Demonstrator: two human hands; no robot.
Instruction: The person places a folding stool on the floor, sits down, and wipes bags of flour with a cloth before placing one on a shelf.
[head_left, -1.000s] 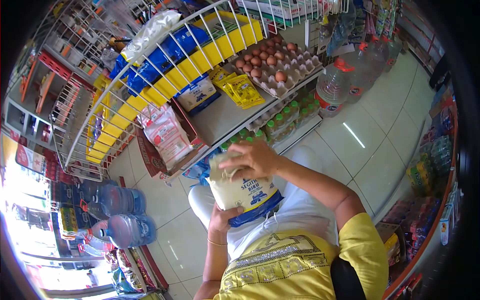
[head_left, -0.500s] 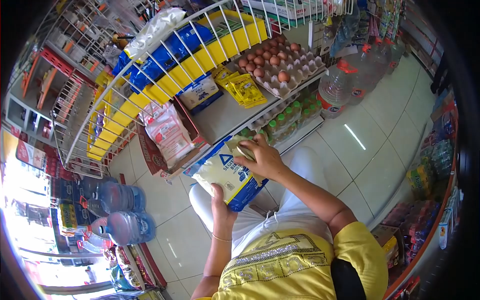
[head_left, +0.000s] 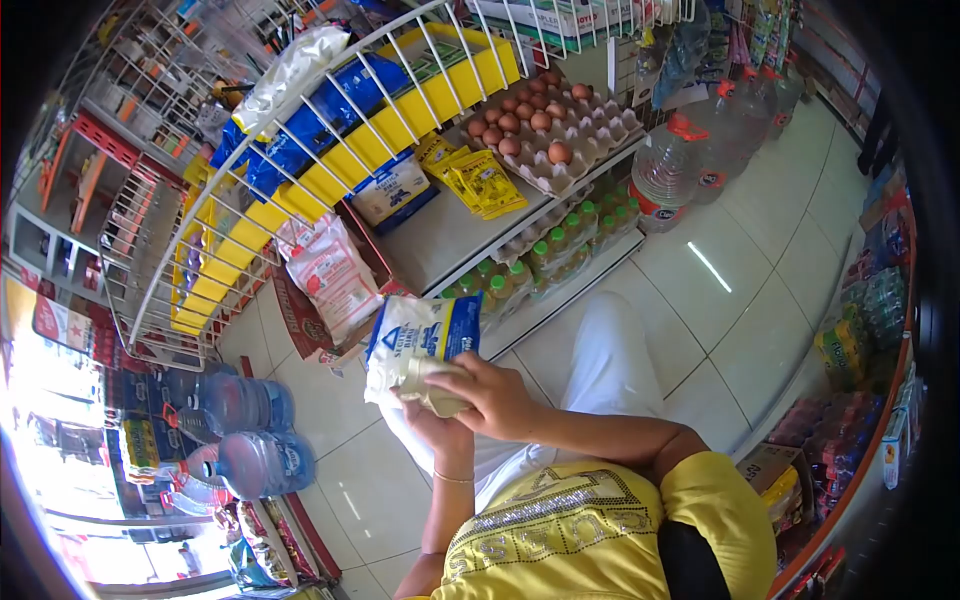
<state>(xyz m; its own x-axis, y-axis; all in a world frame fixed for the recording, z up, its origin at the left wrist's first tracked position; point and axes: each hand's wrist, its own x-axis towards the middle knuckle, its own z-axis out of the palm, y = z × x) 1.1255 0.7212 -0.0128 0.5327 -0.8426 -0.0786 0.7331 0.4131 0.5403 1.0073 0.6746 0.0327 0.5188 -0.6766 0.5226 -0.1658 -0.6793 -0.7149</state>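
My left hand (head_left: 440,432) is closed on the lower end of a white and blue flour packet (head_left: 408,335) marked "Segitiga Biru", which is held above my lap. Pressed to that same end is a pale, folded cloth (head_left: 430,388), with the fingers of my right hand (head_left: 492,402) closed over it. The cloth hides part of the packet and the left fingertips. A similar flour packet (head_left: 393,197) lies on the shelf (head_left: 430,235) ahead, beside some yellow sachets (head_left: 482,182).
An egg tray (head_left: 600,128) holds brown eggs at the shelf's far end. Green-capped bottles (head_left: 560,240) stand underneath. A white wire rack (head_left: 300,130) curves above the shelf. To its left, a red box holds pink-and-white packets (head_left: 328,272). Large water bottles (head_left: 262,463) stand at left.
The flour packet has been turned, its blue side edge now upper right. My right hand and the cloth have moved down and left to the packet's lower end, close to my left hand.
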